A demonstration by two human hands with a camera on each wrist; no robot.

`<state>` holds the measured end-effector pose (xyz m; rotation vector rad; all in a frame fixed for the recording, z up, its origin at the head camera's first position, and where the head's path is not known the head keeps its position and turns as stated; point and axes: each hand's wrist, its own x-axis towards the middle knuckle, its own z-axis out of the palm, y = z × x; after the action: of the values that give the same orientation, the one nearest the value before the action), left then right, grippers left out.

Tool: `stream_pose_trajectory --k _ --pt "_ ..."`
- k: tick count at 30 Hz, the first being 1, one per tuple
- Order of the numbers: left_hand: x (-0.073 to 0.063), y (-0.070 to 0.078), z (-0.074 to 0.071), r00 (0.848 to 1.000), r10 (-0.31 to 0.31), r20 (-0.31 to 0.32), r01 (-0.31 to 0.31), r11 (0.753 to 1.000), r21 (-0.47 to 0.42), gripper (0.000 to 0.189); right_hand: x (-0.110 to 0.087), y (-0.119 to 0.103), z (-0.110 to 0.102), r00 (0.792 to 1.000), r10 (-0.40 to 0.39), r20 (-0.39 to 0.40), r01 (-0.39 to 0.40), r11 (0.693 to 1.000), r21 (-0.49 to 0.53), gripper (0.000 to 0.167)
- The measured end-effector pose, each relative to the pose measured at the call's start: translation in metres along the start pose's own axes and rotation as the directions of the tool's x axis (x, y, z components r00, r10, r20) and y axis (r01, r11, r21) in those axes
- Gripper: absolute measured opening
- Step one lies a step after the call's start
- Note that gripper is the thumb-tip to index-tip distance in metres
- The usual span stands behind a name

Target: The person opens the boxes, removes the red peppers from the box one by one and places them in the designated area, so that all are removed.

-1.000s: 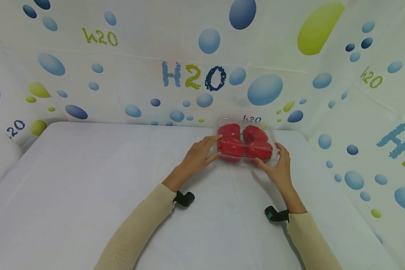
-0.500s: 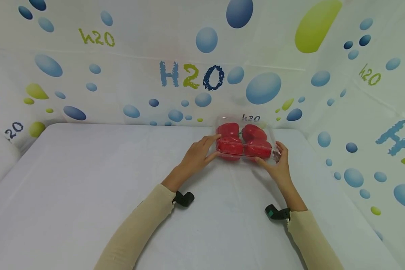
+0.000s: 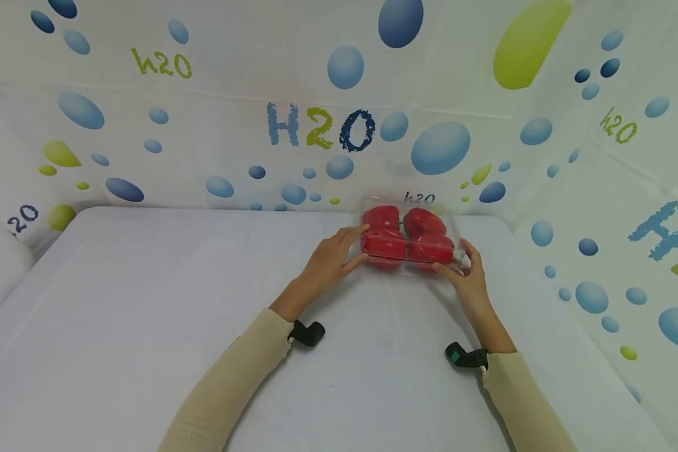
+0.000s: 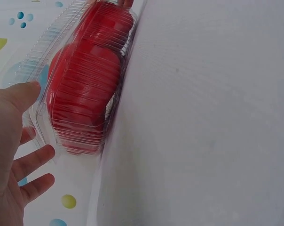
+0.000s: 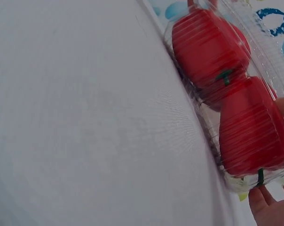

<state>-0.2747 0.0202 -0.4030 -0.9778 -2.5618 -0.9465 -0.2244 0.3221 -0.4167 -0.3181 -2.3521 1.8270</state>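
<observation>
I start with my left grip (image 3: 324,260). It pinches the left end of the clear box (image 3: 408,242), with the thumb in front and a finger behind the rim. Its last two fingers stick out free in the left wrist view.

The box is just right of that grip and fills the gap between my two grips. It is at the far edge of the white surface (image 3: 175,314). Inside I see four red peppers (image 3: 384,243). I cannot tell if the box is fully closed.

My right grip (image 3: 466,273) is bent around the right end, holding it between thumb and fingers.

I think the step in hand is getting a steady hold on both ends. The next move seems to call for an even, soft squeeze, since thin plastic could bend and the peppers could roll.
</observation>
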Motion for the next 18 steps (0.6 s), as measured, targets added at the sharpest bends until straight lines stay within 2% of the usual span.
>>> stream_pose_trajectory --k 7,18 --pt "-0.0010 -0.0006 -0.0003 1.000 -0.008 -0.005 0.008 1.000 -0.016 0.062 -0.0063 -0.0052 0.0040 0.997 0.049 -0.063 -0.045 0.996 0.071 0.074" --pt "0.0000 -0.0019 -0.0005 1.000 -0.030 -0.002 0.030 0.999 -0.044 0.062 -0.0069 -0.0027 0.0067 0.995 0.011 -0.097 0.004 0.988 0.155 0.066"
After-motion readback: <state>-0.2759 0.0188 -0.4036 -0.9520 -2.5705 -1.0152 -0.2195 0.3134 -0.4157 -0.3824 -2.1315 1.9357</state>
